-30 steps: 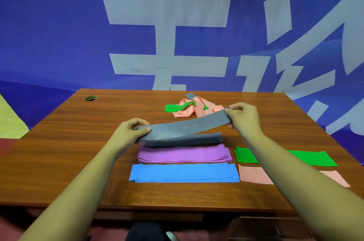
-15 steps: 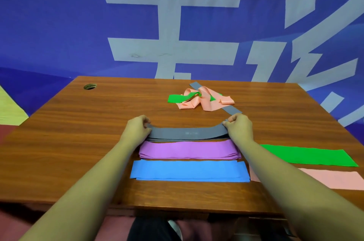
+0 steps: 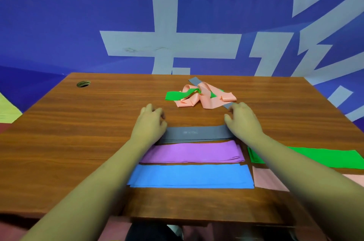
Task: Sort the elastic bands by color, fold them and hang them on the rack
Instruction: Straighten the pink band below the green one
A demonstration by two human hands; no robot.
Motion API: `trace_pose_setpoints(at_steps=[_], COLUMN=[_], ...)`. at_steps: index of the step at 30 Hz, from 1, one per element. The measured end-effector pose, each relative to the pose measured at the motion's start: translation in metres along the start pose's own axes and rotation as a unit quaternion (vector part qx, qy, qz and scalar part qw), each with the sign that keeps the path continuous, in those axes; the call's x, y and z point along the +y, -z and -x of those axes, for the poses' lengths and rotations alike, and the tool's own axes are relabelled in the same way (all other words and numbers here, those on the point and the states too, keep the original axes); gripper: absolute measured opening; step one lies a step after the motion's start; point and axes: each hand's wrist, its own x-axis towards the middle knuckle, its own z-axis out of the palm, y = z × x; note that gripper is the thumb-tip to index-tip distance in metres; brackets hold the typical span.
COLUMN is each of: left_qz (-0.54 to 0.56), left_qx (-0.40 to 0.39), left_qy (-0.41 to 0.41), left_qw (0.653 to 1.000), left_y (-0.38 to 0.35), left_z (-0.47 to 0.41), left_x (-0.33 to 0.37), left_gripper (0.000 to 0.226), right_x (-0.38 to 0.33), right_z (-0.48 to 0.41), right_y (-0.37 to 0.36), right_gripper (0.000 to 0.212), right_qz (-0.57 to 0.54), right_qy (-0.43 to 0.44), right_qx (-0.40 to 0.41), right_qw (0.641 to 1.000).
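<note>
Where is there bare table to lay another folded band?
Bare wood runs left of the grey band, purple band and blue band, below the cable hole; also right of the tangled pile, behind the green band. The centre and near-right are crowded.

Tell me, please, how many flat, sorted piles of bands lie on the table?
5: grey pile farthest, purple pile before it, blue pile nearest the edge; green pile and pink pile to the right, partly hidden by the right forearm.
</note>
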Motion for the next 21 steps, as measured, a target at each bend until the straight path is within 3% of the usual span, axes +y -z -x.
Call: trace_pose_setpoints(at_steps=[5,14,18,21], left_qz=[0.001,-0.061,-0.041,0.023], left_qx=[-0.051,-0.063,-0.097,-0.066], left_qy=[-0.04,-0.127,-0.114,-0.11], left_qw=[0.998,0.988,0.988,0.991], left_y=[-0.014,-0.079,-0.108,-0.115], left_z=[-0.056,-0.141,-0.158,-0.16], left_x=[0.047,0.098,0.092,0.084], left_gripper=[0.021,0.035,0.039,0.041], right_x=[0.007,0.032,0.044,0.044], right_z=[-0.041,-0.112,-0.122,-0.125], right_y=[0.007,-0.036,-0.048,-0.039], right_gripper=[0.034,0.034,0.024,0.016], right_qz=[0.043,0.093,0.109,0.069], right_qy=[-0.002,0.023,0.035,0.051], right_qx=[-0.037,-0.082,-0.047,-0.001], right_qw=[0.998,0.992,0.992,0.996])
